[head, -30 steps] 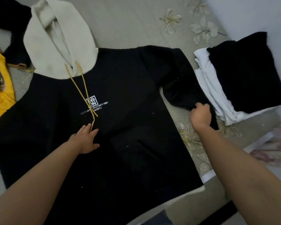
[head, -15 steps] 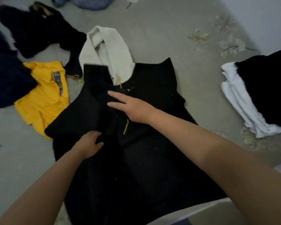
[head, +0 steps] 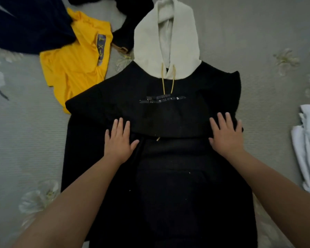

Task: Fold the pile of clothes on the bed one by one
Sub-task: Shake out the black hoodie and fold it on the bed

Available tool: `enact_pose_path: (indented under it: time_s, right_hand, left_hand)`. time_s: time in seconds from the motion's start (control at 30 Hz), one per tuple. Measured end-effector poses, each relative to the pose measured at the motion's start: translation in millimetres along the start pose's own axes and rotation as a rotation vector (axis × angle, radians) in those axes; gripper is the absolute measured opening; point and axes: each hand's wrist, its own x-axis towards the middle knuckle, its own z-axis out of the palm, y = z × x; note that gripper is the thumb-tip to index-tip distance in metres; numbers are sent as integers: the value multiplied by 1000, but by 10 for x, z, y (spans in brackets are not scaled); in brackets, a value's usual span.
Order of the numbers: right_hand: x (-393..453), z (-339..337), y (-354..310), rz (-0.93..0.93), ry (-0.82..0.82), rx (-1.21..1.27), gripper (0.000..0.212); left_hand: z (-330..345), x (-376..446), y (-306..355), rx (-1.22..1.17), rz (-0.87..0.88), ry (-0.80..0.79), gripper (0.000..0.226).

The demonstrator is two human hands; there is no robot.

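- One view only is given — the head camera, worn above the bed (head: pixel 258 33) and aimed forward and steeply down onto it.
- The scene is seen from close range: both forearms enter from the bottom edge, and the left hand (head: pixel 119 140) and right hand (head: pixel 225 135) are caught near mid-frame, laid flat on the black hoodie (head: pixel 168 194).
- The hoodie is framed almost centrally, its cream hood (head: pixel 150 42) pointing toward the top edge.
- Wide-angle bending is seen at the borders — the yellow shirt (head: pixel 73 65) upper left, the white folded clothes (head: pixel 308 149) cut off at the right.
- No second view is supplied, so no overlap is shared.
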Motion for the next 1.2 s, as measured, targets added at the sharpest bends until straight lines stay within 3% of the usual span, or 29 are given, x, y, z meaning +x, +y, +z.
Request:
enact_pose_path:
  time_s: [0.1, 0.17, 0.27, 0.33, 0.4, 0.5, 0.57, 0.67, 0.77, 0.87, 0.97, 1.03, 1.13, 1.2]
  right_hand:
    - [141, 130, 119, 7, -35, -15, 68]
    - [224, 177, 169, -41, -53, 53, 62]
    - [264, 212, 185, -80, -78, 210, 57]
    - [242, 231, 207, -84, -78, 215, 56]
    - [227, 258, 238, -88, -84, 204, 55]
    - [216, 245, 215, -86, -68, 286, 54]
    - [208, 216, 188, -73, -29, 335, 53]
    - [160, 197, 108, -37, 87, 374, 53]
    - [131, 213, 40, -53, 187, 374, 54]
    - [130, 244, -88, -108, 115, 303, 56]
    - [200, 214, -159, -154, -70, 166, 62]
    - [299, 66, -138, -146, -102, 201, 62]
    - [432, -294, -50, -193, 140, 397, 44]
    - [536, -475, 80, -244, 376, 428, 40]
  left_hand:
    - [67, 59, -12, 27, -2, -30, 70]
    - [-22, 109, 18, -81, -38, 21, 61]
    - [-228, 238, 54, -307, -279, 247, 45]
    - [-350, 339, 87, -322, -423, 315, 53]
    - [-449, 435, 112, -309, -483, 179, 61]
    - [-542, 500, 161, -328, -407, 33, 42]
    - [-659, 499, 192, -424, -274, 165, 30]
    - [-859, 495, 126, -433, -137, 545, 22]
    - [-946, 527, 19, -492, -169, 717, 23]
    - [-845, 504, -113, -457, -303, 626, 27]
    - [-696, 454, -101, -326, -502, 334, 45]
    - [-621, 427, 152, -286, -442, 308, 58]
    - [-526, 406, 757, -252, -69, 244, 57]
    - [-474, 451, 1041, -229, -20, 92, 56]
